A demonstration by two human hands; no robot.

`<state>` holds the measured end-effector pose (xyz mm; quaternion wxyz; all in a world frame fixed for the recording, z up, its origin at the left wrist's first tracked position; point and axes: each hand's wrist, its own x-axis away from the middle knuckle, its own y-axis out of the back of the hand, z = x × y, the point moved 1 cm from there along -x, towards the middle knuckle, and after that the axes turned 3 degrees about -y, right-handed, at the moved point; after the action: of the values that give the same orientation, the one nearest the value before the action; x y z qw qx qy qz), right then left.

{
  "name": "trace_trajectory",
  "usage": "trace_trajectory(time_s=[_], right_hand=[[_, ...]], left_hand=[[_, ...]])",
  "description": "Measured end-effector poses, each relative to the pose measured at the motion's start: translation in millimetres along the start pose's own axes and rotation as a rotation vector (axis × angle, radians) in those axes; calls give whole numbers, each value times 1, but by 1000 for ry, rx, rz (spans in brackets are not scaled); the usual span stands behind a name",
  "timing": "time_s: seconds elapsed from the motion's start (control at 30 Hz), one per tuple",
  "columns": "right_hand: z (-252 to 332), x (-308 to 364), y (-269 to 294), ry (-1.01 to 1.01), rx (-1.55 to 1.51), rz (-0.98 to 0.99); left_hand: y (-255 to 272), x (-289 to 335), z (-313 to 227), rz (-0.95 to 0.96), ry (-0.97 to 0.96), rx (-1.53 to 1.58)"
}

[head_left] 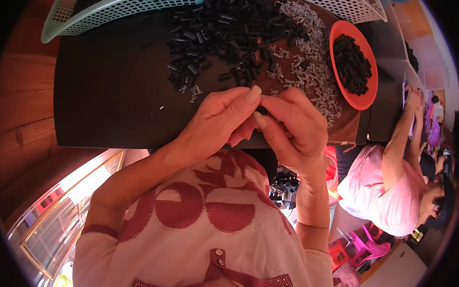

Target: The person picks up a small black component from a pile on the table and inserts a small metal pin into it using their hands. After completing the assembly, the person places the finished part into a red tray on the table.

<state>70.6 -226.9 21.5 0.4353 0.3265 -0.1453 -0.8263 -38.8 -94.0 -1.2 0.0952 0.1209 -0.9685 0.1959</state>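
Observation:
My left hand (218, 112) and my right hand (300, 126) meet over the near edge of the dark table, fingertips pinched together. A small dark bit shows between the fingertips, mostly covered, so its kind cannot be made out. Just beyond the hands lies a heap of short black plastic tubes (223, 32). To its right spreads a pile of small metal coil springs (313, 65), with a few springs (196, 93) lying loose near my left hand. An orange-red bowl (373, 88) at the right holds more black tubes (351, 64).
A pale green perforated basket (128, 13) stands at the far left, and a white perforated basket (353, 7) at the far right. The dark table (105, 93) extends to the left. A person in pink (379, 194) works at the right, near a pink plastic chair (367, 247).

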Motion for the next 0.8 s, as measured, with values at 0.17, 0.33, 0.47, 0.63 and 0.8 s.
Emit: trace_trajectory(time_s=[0.17,0.33,0.47,0.63,0.8], right_hand=[[5,1,7,-68,-111,7],[-31,-3,55,-232,113,-41],[-50,-13,56,-250,315,42],[-58,-25,56,-198,620,123],[-53,-25,55,-214,566,165]], left_hand=[[-3,3,-4,1,-47,16],[3,1,1,-40,-119,107],[3,5,4,-59,-93,99],[2,8,5,-63,-98,111],[3,10,5,-71,-94,115]])
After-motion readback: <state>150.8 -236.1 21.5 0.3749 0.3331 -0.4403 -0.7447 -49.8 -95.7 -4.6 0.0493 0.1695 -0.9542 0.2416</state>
